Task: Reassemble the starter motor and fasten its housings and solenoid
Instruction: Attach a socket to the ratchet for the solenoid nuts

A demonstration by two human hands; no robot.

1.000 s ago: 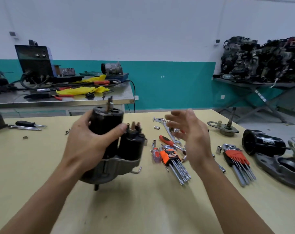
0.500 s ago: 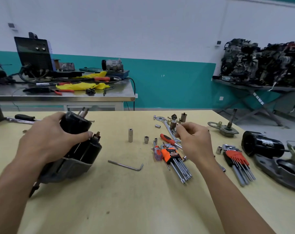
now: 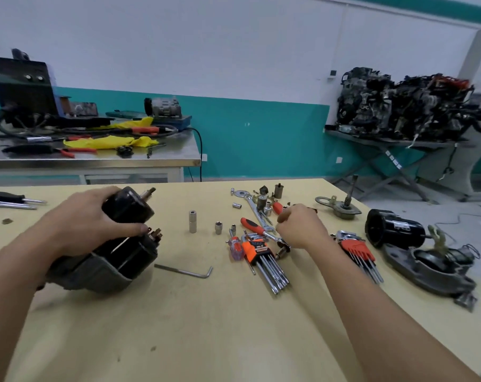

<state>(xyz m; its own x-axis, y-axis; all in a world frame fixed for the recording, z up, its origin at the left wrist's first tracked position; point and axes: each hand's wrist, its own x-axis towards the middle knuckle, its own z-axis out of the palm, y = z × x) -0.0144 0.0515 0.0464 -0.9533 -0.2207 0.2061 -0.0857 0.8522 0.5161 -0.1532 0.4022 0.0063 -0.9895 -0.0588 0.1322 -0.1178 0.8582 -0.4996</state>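
left hand [image 3: 87,220] clamped over the black body of the motor [image 3: 115,244], thumb pressed along its side, fingers wrapped round the far end. motor resting on the table [image 3: 206,326] under that hand, tilted: grey housing low and toward the wrist, long axis rising away and to the right, stub shaft poking out past the fingertips at the top. solenoid alongside the body on the thumb side, brass terminals just beyond the thumb tip. loose hex key [image 3: 187,271] flat on the table right of the motor, between the two hands. right hand [image 3: 300,230] curled palm down among the tools, fingertips bunched near a red handle [image 3: 277,208]; cannot tell whether anything pinched. orange key set [image 3: 264,257] just left of that wrist, red key set [image 3: 357,252] just right of it. tall socket [image 3: 192,221] and short socket [image 3: 218,228] standing between the hands, farther out. second motor [image 3: 393,228] in parts well right of the right hand. beyond the right fingertips, wrench [image 3: 254,208] and small sockets scattered.
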